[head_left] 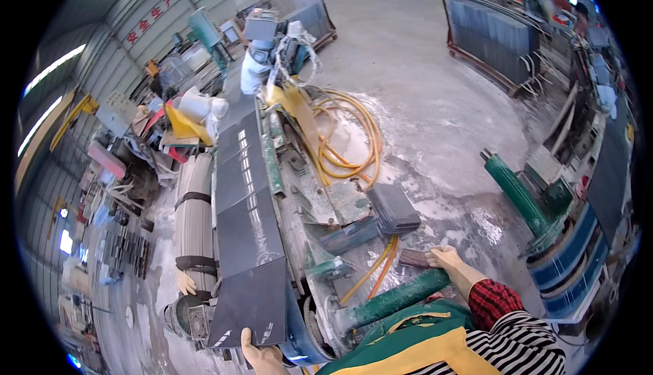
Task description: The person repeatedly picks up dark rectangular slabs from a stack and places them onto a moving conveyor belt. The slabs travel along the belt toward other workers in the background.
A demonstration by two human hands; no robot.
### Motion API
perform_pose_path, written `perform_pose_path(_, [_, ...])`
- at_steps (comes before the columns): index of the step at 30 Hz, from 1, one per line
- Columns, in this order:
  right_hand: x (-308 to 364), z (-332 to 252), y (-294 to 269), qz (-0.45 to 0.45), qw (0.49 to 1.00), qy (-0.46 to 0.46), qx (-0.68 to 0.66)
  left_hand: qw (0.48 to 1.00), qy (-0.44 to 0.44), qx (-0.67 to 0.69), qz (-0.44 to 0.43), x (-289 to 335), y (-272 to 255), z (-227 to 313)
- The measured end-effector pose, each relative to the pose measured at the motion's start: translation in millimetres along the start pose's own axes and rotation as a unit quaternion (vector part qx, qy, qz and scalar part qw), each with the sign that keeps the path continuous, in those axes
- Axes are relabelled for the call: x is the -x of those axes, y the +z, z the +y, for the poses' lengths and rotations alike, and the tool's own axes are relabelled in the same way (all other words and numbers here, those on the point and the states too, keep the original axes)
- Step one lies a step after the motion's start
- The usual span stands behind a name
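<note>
My left hand [260,354], low in the head view, grips the near edge of a dark grey stone slab [250,300], thumb on top and fingers hidden beneath. This slab is the nearest in a row of dark slabs [246,232] on a long belt machine [304,334]; pale light streaks run along them. To the right, my right hand [446,258] has its fingers curled at the end of a small reddish-brown block [413,258]. It is just above a green roller [398,300]. A stack of dark tiles [394,209] lies beyond the block.
Yellow hoses [371,143] coil on the wet floor. Left of the belt are a bundle of pale strips [195,212] and a pale glove shape [185,282]. A second machine with a green cylinder [515,194] stands right; racked slabs [493,41] are behind it.
</note>
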State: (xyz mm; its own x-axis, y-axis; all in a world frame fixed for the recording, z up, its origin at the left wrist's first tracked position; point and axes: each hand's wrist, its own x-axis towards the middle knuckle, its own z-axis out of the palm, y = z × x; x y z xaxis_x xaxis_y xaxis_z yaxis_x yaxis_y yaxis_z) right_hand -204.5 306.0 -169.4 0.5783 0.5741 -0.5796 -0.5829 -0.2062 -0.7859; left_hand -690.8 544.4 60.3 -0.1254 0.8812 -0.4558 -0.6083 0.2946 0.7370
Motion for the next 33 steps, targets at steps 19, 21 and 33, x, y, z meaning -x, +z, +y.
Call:
perform_pose_path(19, [166,-164,61,-0.386,0.917,-0.028,-0.097,0.944,-0.101,-0.031,-0.313,144,127,-30])
perform_pose_path(21, [177,-168,40,-0.455,0.849,-0.028,-0.268,0.921,-0.168,-0.035,-0.349,158,152,-73])
perform_pose_path(33, [383,-176,-213,0.031,0.939,-0.125,-0.317,0.674,-0.435,-0.4,-0.443,356,301,-365])
